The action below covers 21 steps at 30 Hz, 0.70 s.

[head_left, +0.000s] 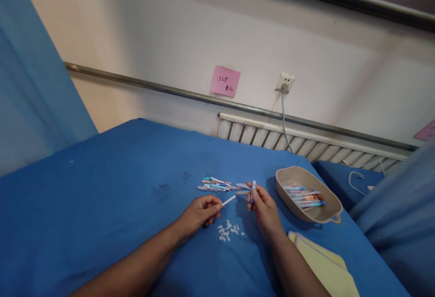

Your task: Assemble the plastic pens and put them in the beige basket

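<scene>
My left hand (200, 214) rests on the blue table and pinches a thin white pen refill (229, 200) that points up and to the right. My right hand (263, 206) is closed around a short blue pen barrel (253, 190), held upright a little to the right of the refill's tip. Just beyond both hands lies a loose pile of pen parts (217, 184). A scatter of small white pieces (228, 231) lies on the cloth between my wrists.
A beige oval tray (326, 216) holding several pens stands right of my right hand. A yellow cloth (322, 265) lies at the near right. Behind the table are a radiator (306, 140), a wall socket with a cable (284, 83) and a pink note (224, 81).
</scene>
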### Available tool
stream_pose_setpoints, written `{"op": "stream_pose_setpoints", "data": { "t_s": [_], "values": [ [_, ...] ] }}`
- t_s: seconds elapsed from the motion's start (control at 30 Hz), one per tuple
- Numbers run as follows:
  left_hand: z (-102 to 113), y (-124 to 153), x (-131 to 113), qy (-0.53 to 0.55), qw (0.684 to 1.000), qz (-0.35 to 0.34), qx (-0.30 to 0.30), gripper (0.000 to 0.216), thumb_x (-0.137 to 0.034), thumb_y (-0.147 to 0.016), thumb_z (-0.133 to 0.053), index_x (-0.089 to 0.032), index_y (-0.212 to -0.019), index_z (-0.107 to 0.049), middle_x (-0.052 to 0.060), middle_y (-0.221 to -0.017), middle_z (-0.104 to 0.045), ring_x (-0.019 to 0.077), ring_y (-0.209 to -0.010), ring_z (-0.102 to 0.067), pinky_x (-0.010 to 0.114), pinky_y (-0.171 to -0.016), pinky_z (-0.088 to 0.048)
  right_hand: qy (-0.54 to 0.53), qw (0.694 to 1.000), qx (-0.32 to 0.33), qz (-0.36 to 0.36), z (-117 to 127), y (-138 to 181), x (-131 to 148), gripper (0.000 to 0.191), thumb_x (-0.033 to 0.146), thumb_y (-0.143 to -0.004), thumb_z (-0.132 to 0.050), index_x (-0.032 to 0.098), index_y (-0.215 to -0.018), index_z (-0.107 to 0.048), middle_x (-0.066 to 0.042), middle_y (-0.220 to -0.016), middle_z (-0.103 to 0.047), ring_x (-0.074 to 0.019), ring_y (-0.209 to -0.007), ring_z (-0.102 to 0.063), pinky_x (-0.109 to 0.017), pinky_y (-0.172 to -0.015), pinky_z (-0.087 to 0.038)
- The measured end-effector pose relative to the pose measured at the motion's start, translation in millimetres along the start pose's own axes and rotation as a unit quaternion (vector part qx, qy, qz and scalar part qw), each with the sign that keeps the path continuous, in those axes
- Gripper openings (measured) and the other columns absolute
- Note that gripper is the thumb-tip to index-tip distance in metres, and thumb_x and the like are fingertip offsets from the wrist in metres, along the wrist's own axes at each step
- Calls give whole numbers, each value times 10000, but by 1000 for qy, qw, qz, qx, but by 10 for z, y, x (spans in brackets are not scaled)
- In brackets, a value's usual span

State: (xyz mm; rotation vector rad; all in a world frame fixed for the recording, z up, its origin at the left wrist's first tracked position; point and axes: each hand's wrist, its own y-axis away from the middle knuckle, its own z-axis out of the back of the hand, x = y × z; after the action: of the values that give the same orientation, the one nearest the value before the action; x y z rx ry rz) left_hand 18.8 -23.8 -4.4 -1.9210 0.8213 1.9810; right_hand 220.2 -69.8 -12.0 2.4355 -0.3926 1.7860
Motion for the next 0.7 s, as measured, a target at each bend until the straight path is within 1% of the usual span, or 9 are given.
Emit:
{"op": "stream_pose_setpoints", "data": {
  "t_s": [0.07,0.17,0.27,0.37,0.47,0.6,0.7],
  "values": [
    [13,-4,-13,-3,1000,-2,-12,359,-476,-688,-650,-150,-823,-584,-35,-600,-569,61,-451,-423,187,-447,-298,35,999,19,3,-11,0,-15,351,440,-790,-612,189,-1031,-561,41,-635,-546,-94,-522,-465,-214,-516,-374],
    [18,-6,-21,-9,1000,-4,-13,366,-485,-684,-648,-150,-814,-581,-35,-597,-567,62,-448,-420,186,-445,-295,48,998,32,10,-27,16,-19,279,432,-784,-613,204,-929,-543,56,-591,-518,-97,-506,-434,-215,-509,-339],
    [10,-7,-13,-14,1000,-6,-16,355,-472,-682,-650,-152,-817,-579,-39,-587,-564,62,-440,-413,185,-439,-286,63,998,13,12,-14,27,-39,238,419,-776,-621,197,-837,-562,59,-551,-480,-99,-502,-410,-217,-508,-310],
    [5,-12,4,-21,1000,-9,-15,349,-468,-688,-645,-152,-821,-580,-38,-586,-564,65,-446,-421,186,-444,-290,54,999,-8,2,13,22,-74,250,421,-759,-636,186,-826,-585,59,-528,-458,-99,-493,-388,-220,-502,-291],
    [10,-20,20,-35,999,-11,-3,338,-462,-703,-634,-150,-822,-583,-37,-589,-566,66,-450,-422,188,-453,-298,60,998,-12,5,27,14,-82,249,416,-765,-634,178,-830,-594,58,-526,-456,-93,-495,-378,-217,-502,-285],
    [9,-14,28,-61,998,-16,11,335,-467,-715,-622,-149,-816,-595,-38,-585,-563,70,-458,-421,193,-464,-301,121,992,-1,20,9,24,-54,255,425,-756,-638,179,-812,-599,67,-516,-431,-85,-477,-354,-209,-467,-261],
    [-12,12,20,-92,995,-23,19,318,-453,-735,-610,-145,-814,-605,-34,-594,-559,78,-494,-429,195,-482,-306,166,986,24,27,-38,63,-51,262,430,-734,-652,177,-762,-590,74,-513,-404,-72,-453,-310,-202,-434,-226]
  ]
}}
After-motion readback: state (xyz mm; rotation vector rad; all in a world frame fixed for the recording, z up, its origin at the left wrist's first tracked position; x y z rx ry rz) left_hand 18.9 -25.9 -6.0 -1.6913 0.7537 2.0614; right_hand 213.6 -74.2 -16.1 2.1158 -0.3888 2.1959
